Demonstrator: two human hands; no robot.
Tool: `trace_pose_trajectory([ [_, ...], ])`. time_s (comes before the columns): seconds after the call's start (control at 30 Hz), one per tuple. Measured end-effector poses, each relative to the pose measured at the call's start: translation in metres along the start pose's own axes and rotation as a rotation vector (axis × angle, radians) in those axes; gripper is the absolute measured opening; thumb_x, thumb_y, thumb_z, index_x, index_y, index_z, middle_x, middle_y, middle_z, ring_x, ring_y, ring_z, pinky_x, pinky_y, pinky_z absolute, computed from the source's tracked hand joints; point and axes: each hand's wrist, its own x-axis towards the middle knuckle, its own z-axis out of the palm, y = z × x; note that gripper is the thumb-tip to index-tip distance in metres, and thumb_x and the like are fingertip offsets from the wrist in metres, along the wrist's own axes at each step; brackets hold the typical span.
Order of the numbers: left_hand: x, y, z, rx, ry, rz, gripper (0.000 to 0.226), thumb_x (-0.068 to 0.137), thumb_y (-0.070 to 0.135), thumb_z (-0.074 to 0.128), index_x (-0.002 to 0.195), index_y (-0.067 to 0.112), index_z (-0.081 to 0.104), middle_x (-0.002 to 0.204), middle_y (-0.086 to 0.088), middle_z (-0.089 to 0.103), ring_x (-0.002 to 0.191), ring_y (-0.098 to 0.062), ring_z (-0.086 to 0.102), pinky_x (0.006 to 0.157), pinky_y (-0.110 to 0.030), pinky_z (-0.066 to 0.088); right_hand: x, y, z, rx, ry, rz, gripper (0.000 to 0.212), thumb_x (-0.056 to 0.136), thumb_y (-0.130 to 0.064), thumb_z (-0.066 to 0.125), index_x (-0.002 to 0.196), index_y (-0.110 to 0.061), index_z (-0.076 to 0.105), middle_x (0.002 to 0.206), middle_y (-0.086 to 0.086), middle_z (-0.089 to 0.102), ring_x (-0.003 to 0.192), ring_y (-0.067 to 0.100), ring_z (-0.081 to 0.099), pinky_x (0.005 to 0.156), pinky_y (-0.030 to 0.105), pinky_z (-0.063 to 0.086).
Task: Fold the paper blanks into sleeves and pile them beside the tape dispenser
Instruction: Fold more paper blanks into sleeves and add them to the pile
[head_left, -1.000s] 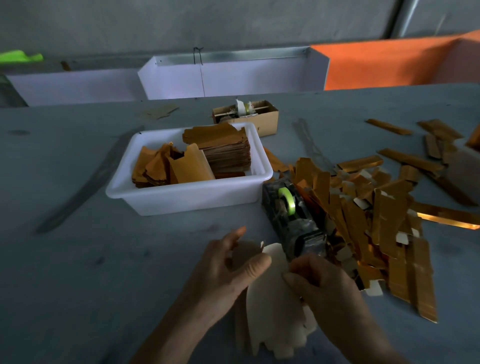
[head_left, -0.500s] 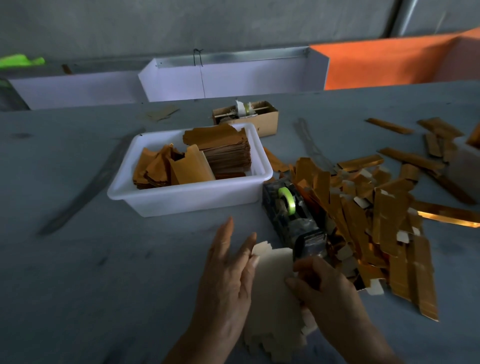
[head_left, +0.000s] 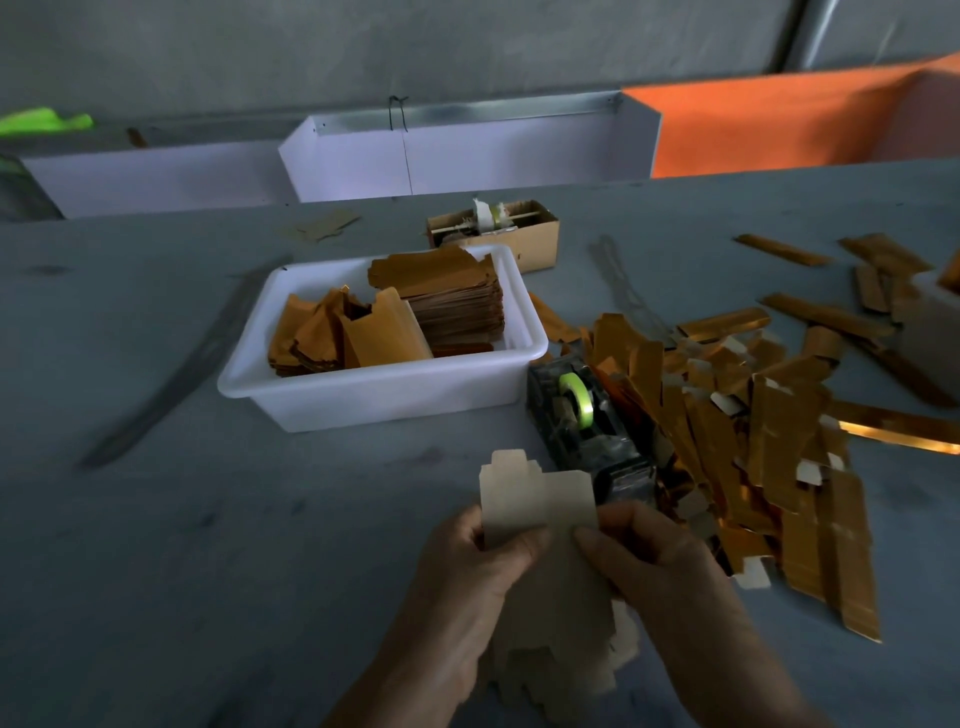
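A pale paper blank (head_left: 535, 499) is held up off the table between both hands, its notched top edge pointing away from me. My left hand (head_left: 467, 582) pinches its left edge with the thumb on top. My right hand (head_left: 660, 566) pinches its right edge. Under the hands lie more pale blanks (head_left: 566, 660) in a loose stack on the table. The black tape dispenser (head_left: 582, 426) with a green roll stands just beyond the blank. A heap of gold folded sleeves (head_left: 753, 447) spreads to the right of the dispenser.
A white plastic tub (head_left: 374, 400) holding gold blanks sits left of the dispenser. Behind it stands a small cardboard box (head_left: 540, 244). More gold strips (head_left: 831, 312) lie scattered at the far right. White and orange bins line the table's back edge.
My left hand was lying flat on the blanks; now both hands have lifted one blank off the stack and hold it by its sides.
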Motion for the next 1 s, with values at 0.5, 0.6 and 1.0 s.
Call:
trace_pose_trajectory([
  [0.5, -0.005, 0.012, -0.003, 0.069, -0.154, 0.072, 0.021, 0.091, 0.031, 0.061, 0.080, 0.018, 0.074, 0.080, -0.009, 0.072, 0.077, -0.021, 0.069, 0.071, -0.032, 0.052, -0.015, -0.014, 0.015, -0.106, -0.065, -0.209, 0.036, 0.073, -0.049, 0.047, 0.094, -0.021, 0.058, 0.082, 0.003, 0.071, 0.076, 0.012, 0.070, 0.070, 0.034, 0.059],
  [0.6, -0.007, 0.014, -0.009, 0.160, -0.241, 0.148, 0.019, 0.090, 0.033, 0.062, 0.085, 0.020, 0.075, 0.086, -0.004, 0.074, 0.087, -0.016, 0.070, 0.075, -0.026, 0.052, -0.014, -0.016, 0.013, -0.124, -0.061, -0.181, 0.019, 0.082, -0.035, 0.053, 0.093, -0.020, 0.060, 0.082, 0.002, 0.072, 0.077, 0.014, 0.070, 0.073, 0.037, 0.059],
  [1.0, -0.007, 0.014, -0.010, 0.309, -0.139, 0.165, 0.003, 0.082, 0.024, 0.073, 0.081, 0.023, 0.070, 0.071, 0.009, 0.070, 0.065, 0.001, 0.063, 0.057, -0.016, 0.045, -0.012, -0.024, 0.007, 0.280, -0.110, 0.113, 0.029, 0.071, -0.018, 0.065, 0.099, -0.013, 0.070, 0.087, 0.006, 0.074, 0.083, 0.020, 0.070, 0.071, 0.029, 0.056],
])
